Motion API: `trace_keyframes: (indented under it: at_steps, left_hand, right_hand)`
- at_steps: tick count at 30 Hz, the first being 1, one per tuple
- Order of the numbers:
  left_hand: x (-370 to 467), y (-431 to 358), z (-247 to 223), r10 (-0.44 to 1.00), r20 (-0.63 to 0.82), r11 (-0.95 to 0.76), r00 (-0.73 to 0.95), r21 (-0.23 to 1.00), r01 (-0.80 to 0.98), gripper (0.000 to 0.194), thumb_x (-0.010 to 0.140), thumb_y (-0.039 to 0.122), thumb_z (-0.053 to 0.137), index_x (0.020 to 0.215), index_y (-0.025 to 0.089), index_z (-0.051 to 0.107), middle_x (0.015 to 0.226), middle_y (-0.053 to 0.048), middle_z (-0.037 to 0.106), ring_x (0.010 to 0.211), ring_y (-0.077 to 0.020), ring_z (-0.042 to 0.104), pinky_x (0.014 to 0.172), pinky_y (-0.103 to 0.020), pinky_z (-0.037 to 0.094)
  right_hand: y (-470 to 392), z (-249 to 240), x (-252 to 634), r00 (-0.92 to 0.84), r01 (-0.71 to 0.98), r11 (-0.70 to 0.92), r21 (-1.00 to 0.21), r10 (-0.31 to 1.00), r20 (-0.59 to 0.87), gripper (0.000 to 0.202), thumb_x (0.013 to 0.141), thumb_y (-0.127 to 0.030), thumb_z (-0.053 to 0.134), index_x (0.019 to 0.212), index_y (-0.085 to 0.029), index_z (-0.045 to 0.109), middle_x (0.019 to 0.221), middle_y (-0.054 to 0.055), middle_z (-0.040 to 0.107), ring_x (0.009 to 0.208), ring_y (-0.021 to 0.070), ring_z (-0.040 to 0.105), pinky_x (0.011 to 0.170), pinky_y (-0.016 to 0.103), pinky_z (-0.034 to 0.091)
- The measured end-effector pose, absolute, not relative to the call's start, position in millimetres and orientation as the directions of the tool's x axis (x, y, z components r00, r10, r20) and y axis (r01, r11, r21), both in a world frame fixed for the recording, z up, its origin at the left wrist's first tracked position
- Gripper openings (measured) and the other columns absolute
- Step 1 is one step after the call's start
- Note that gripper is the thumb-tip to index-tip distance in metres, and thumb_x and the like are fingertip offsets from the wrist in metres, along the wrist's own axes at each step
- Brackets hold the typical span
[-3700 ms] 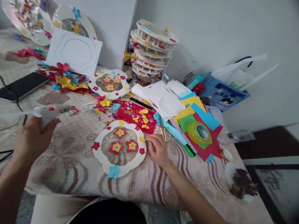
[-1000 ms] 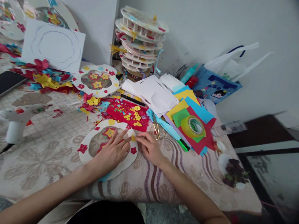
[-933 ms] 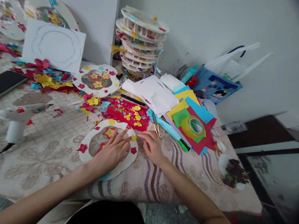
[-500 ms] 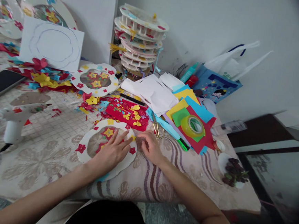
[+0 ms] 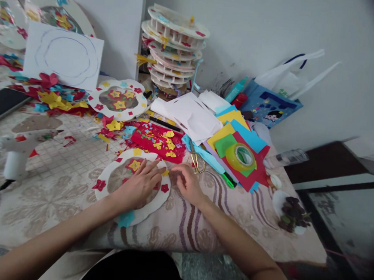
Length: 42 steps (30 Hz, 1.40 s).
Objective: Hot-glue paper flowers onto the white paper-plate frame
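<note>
A white scalloped paper frame [image 5: 145, 212] lies near the table's front edge, with coloured paper pieces around its rim and star-like flowers in its see-through middle. My left hand [image 5: 139, 184] rests flat across it, fingers stretched out, hiding part of the middle. By the frame's right edge is my right hand [image 5: 188, 186], fingers loosely bent and thumb apart, nothing visible in it. Its fingertips are close to a yellow paper piece [image 5: 166, 173] on the rim. A red paper flower [image 5: 99, 185] sits on the left rim, and a light-blue piece [image 5: 126, 218] at the bottom.
Beyond the frame lie red paper with small cut-outs [image 5: 157, 140], gold-handled scissors [image 5: 199, 163] and a similar frame [image 5: 137, 108]. A glue gun [image 5: 17, 157] is at left. Coloured sheets with a tape roll [image 5: 241, 156] and a plant [image 5: 293, 215] are at right.
My left hand has shifted slightly down and left, and the frame has moved a little the same way, showing more of the light-blue piece. My right hand has hardly moved.
</note>
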<state>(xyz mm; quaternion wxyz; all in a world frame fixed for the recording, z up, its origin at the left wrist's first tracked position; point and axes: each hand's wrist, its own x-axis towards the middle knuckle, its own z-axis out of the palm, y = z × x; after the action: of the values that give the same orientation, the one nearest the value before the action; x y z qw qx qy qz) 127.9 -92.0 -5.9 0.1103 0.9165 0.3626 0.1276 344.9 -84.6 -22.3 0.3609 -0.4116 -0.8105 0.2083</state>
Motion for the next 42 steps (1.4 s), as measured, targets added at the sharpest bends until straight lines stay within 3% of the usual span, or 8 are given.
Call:
trace_keyframes:
  at_steps: [5,12,18,22,31,36,42]
  left_hand:
    - [123,-92,1,0.724,0.183,-0.681,0.665,0.345,0.646,0.026,0.078,0.002,0.039,0.089,0.018,0.056,0.14,-0.007,0.046,0.139,-0.0253,0.024,0.113,-0.055,0.022]
    - [122,-97,-2,0.707,0.158,-0.692,0.69,0.358,0.627,0.026,0.078,0.002,0.039,0.087,0.019,0.056,0.135,-0.005,0.053,0.139,-0.0281,0.024,0.111,-0.06,0.02]
    - [116,-98,0,0.705,0.189,-0.698,0.683,0.352,0.623,0.029,0.079,0.001,0.036,0.088,0.019,0.056,0.134,-0.005,0.053,0.139,-0.0258,0.024,0.112,-0.057,0.02]
    - [120,-100,-1,0.702,0.193,-0.701,0.685,0.353,0.619,0.024,0.081,0.005,0.039,0.085,0.02,0.056,0.13,-0.002,0.058,0.138,-0.0262,0.026,0.113,-0.057,0.019]
    - [119,-101,0,0.717,0.161,-0.68,0.678,0.374,0.63,0.023,0.083,0.006,0.039,0.088,0.019,0.057,0.128,-0.005,0.059,0.137,-0.0255,0.03,0.113,-0.055,0.021]
    - [126,-98,-2,0.68,0.186,-0.723,0.71,0.336,0.604,0.02,0.085,0.011,0.04,0.084,0.019,0.059,0.132,-0.006,0.055,0.137,-0.0281,0.029,0.112,-0.059,0.018]
    - [119,-95,-1,0.69,0.21,-0.714,0.693,0.356,0.603,0.026,0.082,0.006,0.038,0.09,0.019,0.059,0.134,-0.006,0.054,0.136,-0.0257,0.032,0.112,-0.056,0.023]
  right_hand:
    - [-84,-24,345,-0.415,0.497,0.593,-0.634,0.804,0.426,0.042,0.076,-0.001,0.041,0.111,-0.022,0.051,0.103,0.007,0.058,0.103,0.0217,0.052,0.091,0.041,0.046]
    - [-84,-20,343,-0.473,0.477,0.595,-0.647,0.794,0.382,0.042,0.079,-0.003,0.039,0.114,-0.023,0.051,0.109,0.008,0.057,0.109,0.0217,0.051,0.094,0.042,0.045]
    - [-86,-18,343,-0.422,0.457,0.602,-0.654,0.794,0.437,0.04,0.081,-0.003,0.038,0.114,-0.023,0.051,0.107,0.008,0.057,0.108,0.021,0.051,0.094,0.042,0.045]
    - [-85,-19,342,-0.478,0.45,0.625,-0.638,0.772,0.42,0.041,0.08,-0.003,0.039,0.113,-0.023,0.052,0.108,0.009,0.055,0.109,0.0217,0.05,0.094,0.043,0.045]
    - [-86,-20,343,-0.493,0.442,0.639,-0.63,0.76,0.424,0.039,0.079,-0.002,0.039,0.107,-0.022,0.055,0.104,0.008,0.057,0.108,0.0213,0.051,0.093,0.041,0.045]
    - [-86,-17,342,-0.354,0.394,0.539,-0.744,0.836,0.419,0.032,0.083,-0.005,0.038,0.102,-0.021,0.058,0.1,0.007,0.059,0.101,0.0191,0.055,0.09,0.038,0.046]
    - [-87,-19,341,-0.224,0.256,0.315,-0.914,0.939,0.261,0.026,0.086,-0.011,0.04,0.104,-0.021,0.056,0.101,0.004,0.063,0.095,0.0161,0.059,0.087,0.033,0.047]
